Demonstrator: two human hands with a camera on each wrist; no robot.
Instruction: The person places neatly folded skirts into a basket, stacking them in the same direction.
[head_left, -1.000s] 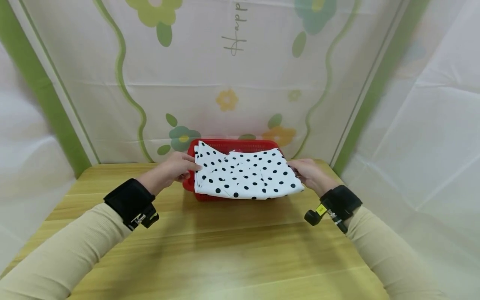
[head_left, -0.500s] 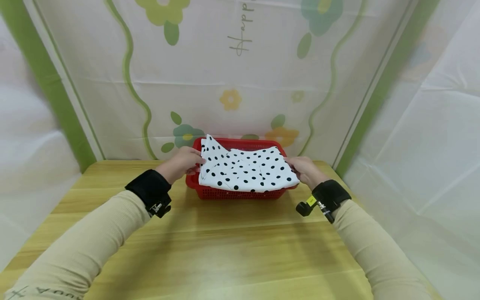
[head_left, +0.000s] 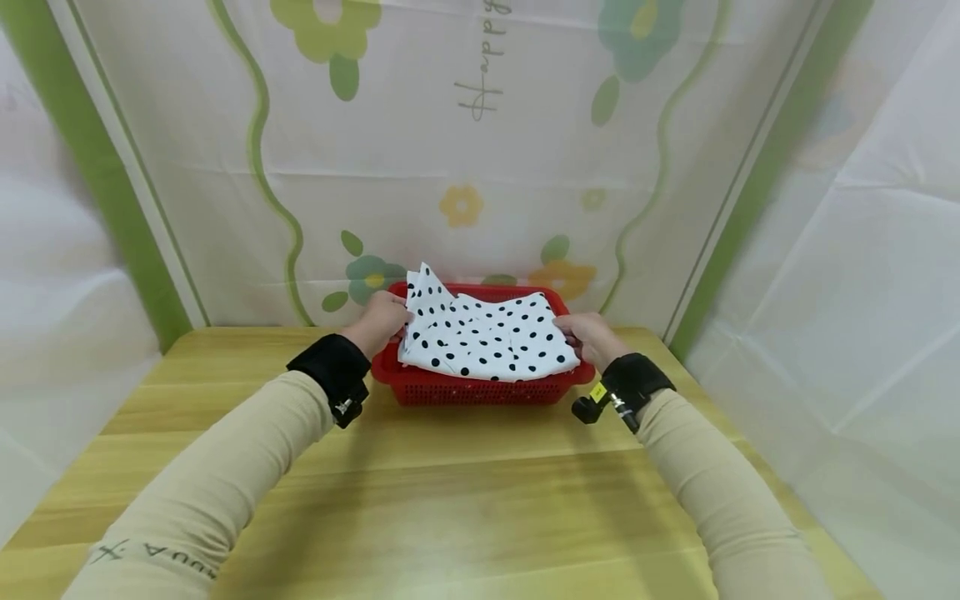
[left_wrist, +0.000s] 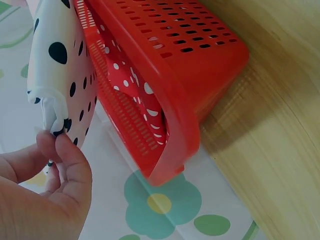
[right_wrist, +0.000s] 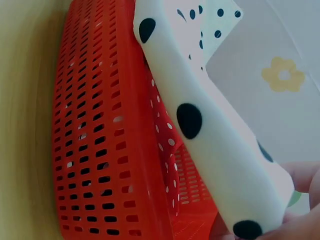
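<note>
A folded white cloth with black dots (head_left: pixel 487 337) spans the top of a red perforated plastic basket (head_left: pixel 480 393). My left hand (head_left: pixel 382 321) pinches the cloth's left edge between thumb and fingers; the left wrist view shows the folded layers (left_wrist: pixel 52 112) at the fingertips. On the opposite side, my right hand (head_left: pixel 588 335) grips the cloth's right end. A corner of the cloth stands up at the back left. Inside the basket lies a red cloth with white dots (left_wrist: pixel 127 82), visible below the white one in both wrist views.
The basket stands on a wooden table (head_left: pixel 450 500) near its back edge. Behind it hangs a flower-printed curtain (head_left: pixel 450 150), with a pale curtain (head_left: pixel 847 275) along the right side too. Black cameras are strapped to both wrists.
Both hands have moved inward with the dotted cloth, bringing its ends closer together above the basket. The front edge of the cloth has drawn back, uncovering more of the basket's front wall.
</note>
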